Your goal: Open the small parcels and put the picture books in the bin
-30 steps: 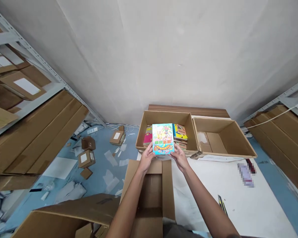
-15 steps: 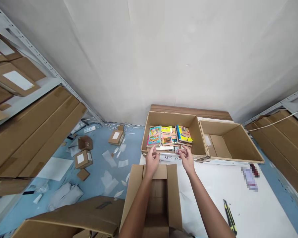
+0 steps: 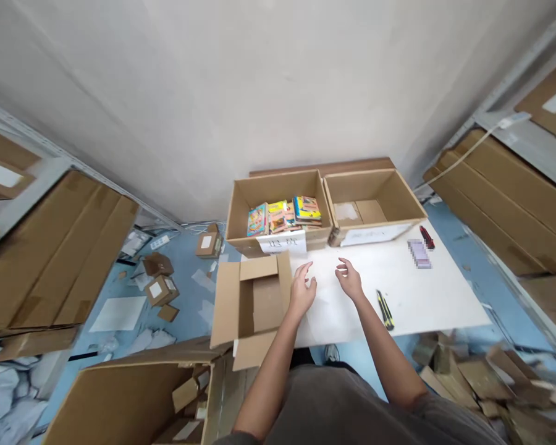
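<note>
Both hands hover over the white tabletop, fingers apart and nothing between them. My left hand is beside the right flap of an open cardboard box with its flaps folded out. My right hand is a little farther right, nearest to a yellow-and-black box cutter lying on the table. Beyond the hands stands a cardboard carton holding several colourful books, with a handwritten white label on its front. A second carton adjoins it on the right.
A red tool and a blurred-out purple item lie at the table's right. A large carton with small boxes inside stands front left. Shelves with cardboard flank both sides. Cardboard scraps cover the floor at right.
My hands have come back from the front edge of the book carton to over the tabletop. The view has shifted, and the open box now sits left of my hands instead of under my forearms.
</note>
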Available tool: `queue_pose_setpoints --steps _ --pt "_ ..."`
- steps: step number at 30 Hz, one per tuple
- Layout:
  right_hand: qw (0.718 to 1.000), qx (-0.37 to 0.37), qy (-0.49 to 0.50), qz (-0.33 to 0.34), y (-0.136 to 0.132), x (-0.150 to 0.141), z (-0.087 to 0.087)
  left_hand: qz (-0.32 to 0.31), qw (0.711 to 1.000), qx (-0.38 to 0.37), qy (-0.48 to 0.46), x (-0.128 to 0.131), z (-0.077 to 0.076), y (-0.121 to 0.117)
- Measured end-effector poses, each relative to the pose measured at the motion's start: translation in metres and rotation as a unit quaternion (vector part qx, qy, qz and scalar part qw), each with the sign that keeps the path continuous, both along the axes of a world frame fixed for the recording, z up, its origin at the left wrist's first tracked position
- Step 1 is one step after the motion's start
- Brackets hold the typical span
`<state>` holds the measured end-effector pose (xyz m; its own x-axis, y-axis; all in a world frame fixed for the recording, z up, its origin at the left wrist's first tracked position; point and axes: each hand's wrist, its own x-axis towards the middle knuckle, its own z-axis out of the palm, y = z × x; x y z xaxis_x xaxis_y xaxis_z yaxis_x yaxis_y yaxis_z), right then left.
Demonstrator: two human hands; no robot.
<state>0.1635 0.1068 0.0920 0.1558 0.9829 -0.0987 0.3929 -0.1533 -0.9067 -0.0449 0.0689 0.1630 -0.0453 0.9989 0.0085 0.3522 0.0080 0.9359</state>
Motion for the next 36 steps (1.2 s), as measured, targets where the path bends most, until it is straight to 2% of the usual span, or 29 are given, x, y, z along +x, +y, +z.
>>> queue_pose_setpoints --steps 2,5,9,11,14,17,19,22,25,27,29,32,34,36 --pt "0.998 -0.03 -0.041 0.021 -0.026 0.03 -0.028 -0.036 0.999 -0.01 0.033 0.027 -0.021 -0.025" --pt "0.993 -0.054 -0.086 0.064 -0.06 0.063 -0.075 -0.081 0.989 -0.067 0.103 0.054 -0.07 -0.06" --pt "0.969 -0.118 -0.175 0.131 -0.1 0.087 -0.134 -0.084 0.946 -0.213 0.23 0.065 -0.146 -0.095" --pt "0.954 -0.166 -0.207 0.141 -0.121 0.094 -0.158 -0.069 0.921 -0.253 0.287 0.064 -0.177 -0.109" --pt "0.954 -0.163 -0.214 0.131 -0.153 0.099 -0.18 -0.071 0.911 -0.243 0.326 0.061 -0.206 -0.129" --pt "0.972 -0.124 -0.176 0.091 -0.175 0.097 -0.184 -0.072 0.938 -0.211 0.266 0.062 -0.215 -0.143" --pt "0.981 -0.147 -0.116 0.046 -0.181 0.089 -0.179 -0.039 0.963 -0.2 0.175 0.068 -0.215 -0.146" --pt "0.973 -0.223 0.059 0.001 -0.181 0.066 -0.162 0.001 0.977 -0.198 0.079 0.088 -0.206 -0.145" --pt "0.941 -0.248 0.23 -0.015 -0.175 0.041 -0.132 -0.01 0.983 -0.18 0.037 0.107 -0.185 -0.144" --pt "0.929 -0.237 0.282 -0.016 -0.168 0.031 -0.107 -0.007 0.988 -0.157 0.004 0.106 -0.165 -0.145" --pt "0.927 -0.226 0.299 0.016 -0.156 0.024 -0.079 -0.011 0.989 -0.137 -0.062 0.092 -0.139 -0.151" --pt "0.938 -0.192 0.284 0.059 -0.132 0.01 -0.035 -0.041 0.98 -0.127 -0.148 0.048 -0.093 -0.169" --pt "0.952 -0.138 0.267 0.053 -0.114 -0.007 -0.005 -0.024 0.985 -0.11 -0.133 0.01 -0.061 -0.184" --pt "0.964 -0.071 0.247 0.068 -0.1 -0.029 0.028 0.032 0.995 -0.068 -0.058 -0.032 -0.033 -0.196"
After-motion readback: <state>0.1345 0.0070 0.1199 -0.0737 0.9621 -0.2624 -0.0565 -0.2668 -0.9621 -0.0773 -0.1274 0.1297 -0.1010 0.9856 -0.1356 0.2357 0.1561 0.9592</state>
